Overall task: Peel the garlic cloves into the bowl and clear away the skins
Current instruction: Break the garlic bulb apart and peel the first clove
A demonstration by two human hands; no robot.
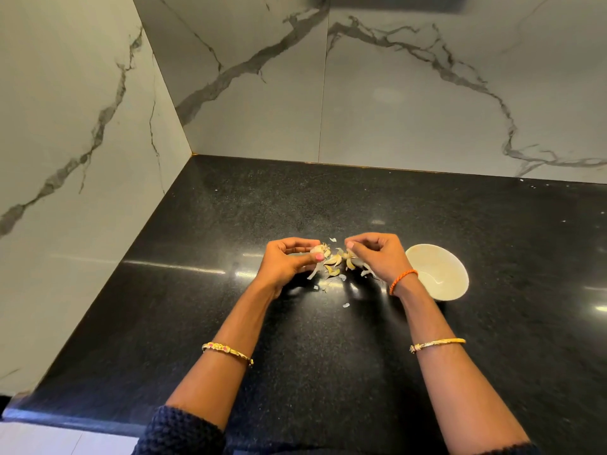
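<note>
Fingers: left hand [289, 257] pinched a garlic clove [320, 250]; right hand [374, 254] curled, pinching skin.
Skins [335, 264]: scattered between both hands on the counter [230, 323].
Bowl [458, 287]: at 3 o'clock from the clove, beside the right wrist, so the right hand was nearer.

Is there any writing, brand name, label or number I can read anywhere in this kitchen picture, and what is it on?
None: no readable text shows in this view.
The white bowl is plain, with no mark or logo.
The black countertop and the marble-patterned wall show only veins and reflections.
The bangles and the orange thread carry no lettering that can be made out.
The garlic and skins bear none.
</note>
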